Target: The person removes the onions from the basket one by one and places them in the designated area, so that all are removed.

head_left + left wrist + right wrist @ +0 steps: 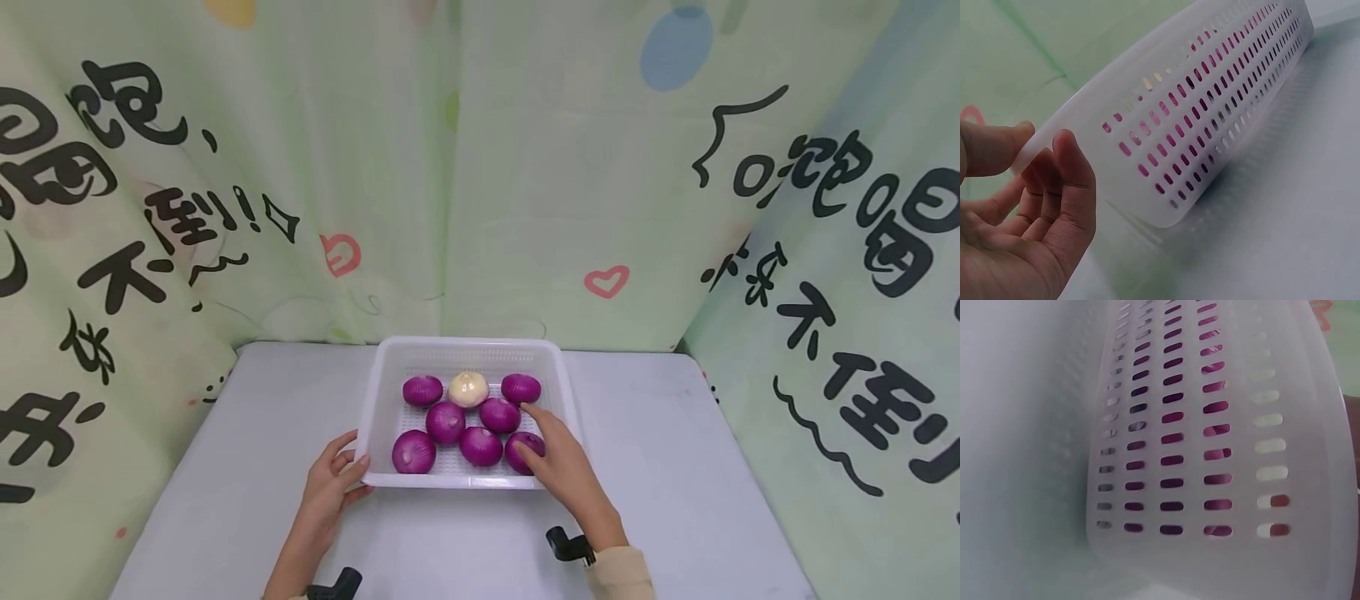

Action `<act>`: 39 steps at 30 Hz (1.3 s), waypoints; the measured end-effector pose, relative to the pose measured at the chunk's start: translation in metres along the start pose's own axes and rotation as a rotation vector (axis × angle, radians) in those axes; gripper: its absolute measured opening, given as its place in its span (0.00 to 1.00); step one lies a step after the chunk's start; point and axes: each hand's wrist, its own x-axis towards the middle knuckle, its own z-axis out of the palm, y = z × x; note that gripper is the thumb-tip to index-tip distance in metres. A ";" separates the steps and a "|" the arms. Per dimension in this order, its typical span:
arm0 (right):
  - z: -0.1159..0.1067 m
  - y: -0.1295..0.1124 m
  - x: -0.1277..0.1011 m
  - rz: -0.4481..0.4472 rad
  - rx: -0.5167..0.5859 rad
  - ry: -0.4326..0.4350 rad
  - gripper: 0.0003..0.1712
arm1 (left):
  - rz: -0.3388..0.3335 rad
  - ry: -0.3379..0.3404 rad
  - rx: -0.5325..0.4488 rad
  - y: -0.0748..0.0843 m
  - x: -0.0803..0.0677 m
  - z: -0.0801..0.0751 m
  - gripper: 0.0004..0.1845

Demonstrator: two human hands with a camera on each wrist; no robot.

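Observation:
A white plastic basket (472, 482) with slotted walls holds several purple onions (481, 447) and one pale, cream-coloured onion (468, 389). At its front left corner, my left hand (330, 483) pinches the rim between thumb and fingers; the left wrist view shows this grip (1041, 206) up close. My right hand (562, 462) reaches over the front right corner. Its thumb lies over the front right purple onion (519, 457), while the index finger extends past it near another onion (499, 415). Its remaining fingers are hidden. In the right wrist view, the basket wall (1210, 562) covers most of that hand.
The basket stands on a white table (645, 467), near its back edge. A pale green curtain (525, 208) with black lettering and hearts hangs behind and on both sides. Black wrist mounts (567, 545) show below the hands.

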 end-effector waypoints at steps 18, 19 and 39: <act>0.021 0.000 0.032 0.050 0.029 -0.101 0.40 | -0.001 0.002 -0.041 -0.002 0.000 0.000 0.30; 0.022 0.000 0.033 0.052 0.028 -0.108 0.40 | -0.002 0.002 -0.042 -0.002 0.000 0.000 0.30; 0.035 0.000 0.045 0.029 -0.102 -0.133 0.34 | -0.003 -0.002 -0.066 -0.004 0.001 0.001 0.31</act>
